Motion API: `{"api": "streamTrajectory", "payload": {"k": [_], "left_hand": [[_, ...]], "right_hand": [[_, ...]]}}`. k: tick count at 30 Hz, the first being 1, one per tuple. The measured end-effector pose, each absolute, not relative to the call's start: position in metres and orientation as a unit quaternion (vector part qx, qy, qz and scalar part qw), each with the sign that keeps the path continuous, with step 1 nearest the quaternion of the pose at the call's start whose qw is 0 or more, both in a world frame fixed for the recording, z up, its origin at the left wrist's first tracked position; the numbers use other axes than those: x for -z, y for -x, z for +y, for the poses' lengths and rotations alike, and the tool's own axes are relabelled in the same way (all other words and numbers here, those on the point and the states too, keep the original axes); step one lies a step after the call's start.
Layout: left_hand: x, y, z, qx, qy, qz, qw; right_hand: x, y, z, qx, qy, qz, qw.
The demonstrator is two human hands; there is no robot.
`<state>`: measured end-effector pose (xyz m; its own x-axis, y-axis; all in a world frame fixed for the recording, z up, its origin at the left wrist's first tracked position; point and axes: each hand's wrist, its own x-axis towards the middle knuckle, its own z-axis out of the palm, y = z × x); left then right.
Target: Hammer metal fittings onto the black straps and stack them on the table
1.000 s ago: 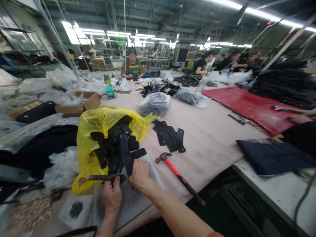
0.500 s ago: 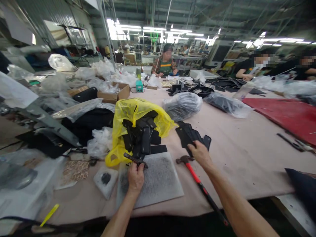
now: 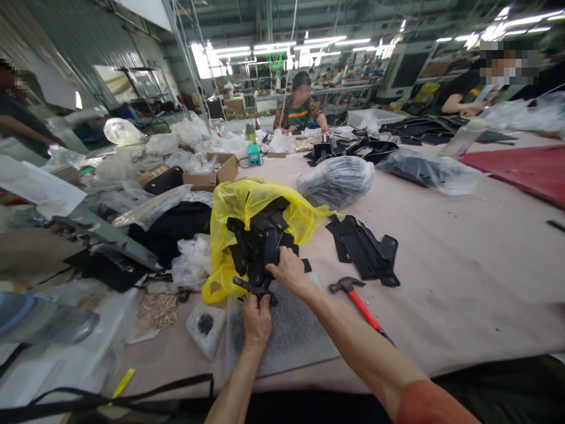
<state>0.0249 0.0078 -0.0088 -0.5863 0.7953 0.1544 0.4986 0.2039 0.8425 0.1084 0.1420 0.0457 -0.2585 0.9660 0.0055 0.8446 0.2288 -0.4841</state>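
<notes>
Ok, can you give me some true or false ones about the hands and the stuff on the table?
1. The hammer has a red handle. True.
2. The right hand holds the hammer. False: it is on the black pieces at the bag; the hammer lies on the table.
3. The left hand grips a dark bar. True.
4. The bag is blue. False: it is yellow.
5. A grey pad lies under the left hand. True.
</notes>
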Motion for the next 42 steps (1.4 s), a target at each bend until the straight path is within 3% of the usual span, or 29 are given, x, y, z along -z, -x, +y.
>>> {"api": "streamTrajectory", "payload": {"k": [12,19,24,27,33,36,42], "left_hand": [[0.01,-0.027,0.01,-0.474,-0.428,0.754,0.151],[0.006,-0.028,0.009,-0.492,-0.422,0.744,0.164],[0.006,-0.029,0.009,-0.492,-0.415,0.746,0.172],[0.008,-0.028,0.009,-0.482,-0.413,0.754,0.169],[0.01,-0.026,0.009,-0.462,-0.434,0.758,0.154],[0.011,-0.026,0.009,-0.453,-0.436,0.764,0.148],[0.012,-0.027,0.01,-0.445,-0.435,0.769,0.143]], "right_hand": [[-0.03,-0.105,0.171,-0.257,0.598,-0.742,0.159],[-0.071,-0.18,0.189,-0.267,0.534,-0.782,0.178],[-0.107,-0.235,0.186,-0.349,0.301,-0.887,0.019],[-0.103,-0.231,0.163,-0.261,0.174,-0.948,-0.043],[-0.065,-0.175,0.1,-0.124,0.112,-0.986,-0.016],[-0.059,-0.175,0.078,-0.07,0.147,-0.986,0.033],[-0.04,-0.214,0.032,-0.115,0.414,-0.894,0.129]]}}
